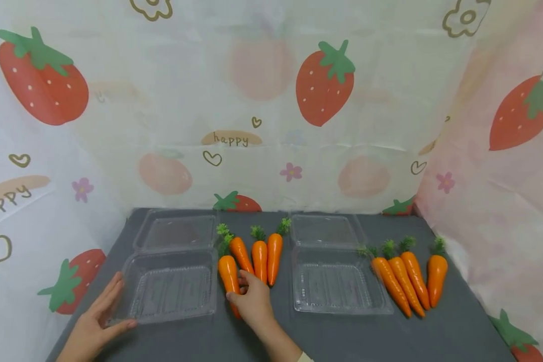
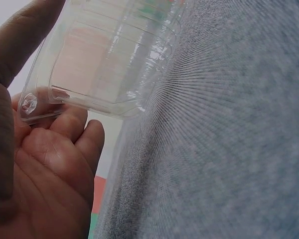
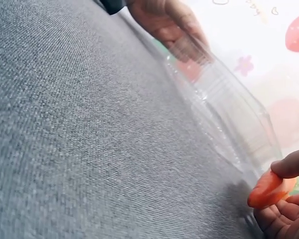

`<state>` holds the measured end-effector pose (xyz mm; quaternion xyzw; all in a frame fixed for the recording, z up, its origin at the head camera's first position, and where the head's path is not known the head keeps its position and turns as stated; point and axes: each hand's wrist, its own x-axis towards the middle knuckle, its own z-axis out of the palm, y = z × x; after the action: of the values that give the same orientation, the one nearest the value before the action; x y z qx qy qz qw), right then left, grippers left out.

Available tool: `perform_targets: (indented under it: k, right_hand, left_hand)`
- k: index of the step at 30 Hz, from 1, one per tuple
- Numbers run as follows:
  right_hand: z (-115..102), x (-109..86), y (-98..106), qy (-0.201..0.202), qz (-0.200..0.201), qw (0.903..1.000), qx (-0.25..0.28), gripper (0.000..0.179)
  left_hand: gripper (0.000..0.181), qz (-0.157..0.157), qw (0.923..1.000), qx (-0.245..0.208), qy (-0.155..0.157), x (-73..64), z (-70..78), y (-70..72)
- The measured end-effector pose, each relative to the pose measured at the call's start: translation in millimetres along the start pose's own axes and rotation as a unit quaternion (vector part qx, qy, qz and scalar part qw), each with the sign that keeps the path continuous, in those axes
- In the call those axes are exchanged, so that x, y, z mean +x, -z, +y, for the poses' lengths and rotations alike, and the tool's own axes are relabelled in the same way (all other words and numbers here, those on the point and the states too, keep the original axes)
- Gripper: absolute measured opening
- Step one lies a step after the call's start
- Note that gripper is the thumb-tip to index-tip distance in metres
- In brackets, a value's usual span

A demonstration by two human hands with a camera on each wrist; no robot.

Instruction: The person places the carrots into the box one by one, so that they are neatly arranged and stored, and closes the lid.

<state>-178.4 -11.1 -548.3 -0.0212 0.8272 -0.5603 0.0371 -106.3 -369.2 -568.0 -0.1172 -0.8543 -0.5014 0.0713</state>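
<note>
Lower left, the left hand (image 1: 92, 326) spreads against a clear box (image 1: 172, 287); lower centre, the right hand (image 1: 254, 301) pinches a carrot (image 1: 228, 271) beside three others (image 1: 275, 255). Only left wrist shows a corner stud (image 2: 29, 103).

Your light is soft and even, glinting on the clear tray (image 1: 174, 289) near the left edge of the table (image 1: 181, 347).

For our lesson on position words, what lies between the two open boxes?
In the head view, four carrots lie between the left box and the right box, with the right hand gripping the leftmost carrot.
</note>
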Motion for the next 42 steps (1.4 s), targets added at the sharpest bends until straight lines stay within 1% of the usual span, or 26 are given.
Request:
perform_targets:
  k: [2, 8, 13, 18, 22, 27, 29, 34, 39, 42]
  right_hand:
    - [-2, -0.6, 3, 0.007, 0.002, 1.0000, 0.004, 0.065]
    - [-8, -4.4, 11, 0.009, 0.006, 0.9998, 0.017, 0.063]
    - [-14, -5.0, 15, 0.033, 0.015, 0.9991, 0.023, 0.058]
    - [-21, -4.7, 17, 0.056, 0.011, 0.9978, 0.034, 0.055]
    - [-26, -4.0, 18, 0.070, 0.002, 0.9965, 0.045, 0.053]
    - [-31, -3.0, 19, 0.082, -0.013, 0.9957, 0.041, 0.050]
    - [-32, -2.3, 19, 0.081, -0.021, 0.9957, 0.039, 0.049]
    - [-36, 0.3, 22, 0.079, -0.044, 0.9953, 0.035, 0.046]
    - [-40, 3.8, 22, 0.090, -0.065, 0.9934, 0.029, 0.045]
    - [-43, 6.4, 22, 0.097, -0.077, 0.9920, 0.025, 0.044]
  left_hand:
    - [0.098, 0.004, 1.0000, 0.002, -0.004, 1.2, -0.2, 0.9]
    - [0.099, -0.002, 1.0000, 0.006, 0.004, 1.7, 0.4, 0.5]
    - [0.099, 0.000, 1.0000, -0.002, -0.003, -0.4, 0.7, 0.4]
    - [0.098, 0.005, 1.0000, 0.001, -0.006, -2.0, 2.8, 1.7]
    - [0.097, 0.010, 0.9999, 0.008, -0.007, -1.6, 5.5, 2.3]
    - [0.097, 0.011, 0.9998, 0.010, -0.013, -1.9, 5.7, 1.7]
    - [0.098, 0.011, 0.9998, 0.008, -0.013, -1.6, 5.1, 1.0]
    - [0.099, 0.015, 0.9996, 0.019, -0.012, -0.1, 3.8, -0.1]
    - [0.099, 0.015, 0.9996, 0.019, -0.015, -1.1, 2.7, 0.9]
    - [0.099, 0.016, 0.9997, 0.019, -0.008, -2.0, 0.6, 1.0]
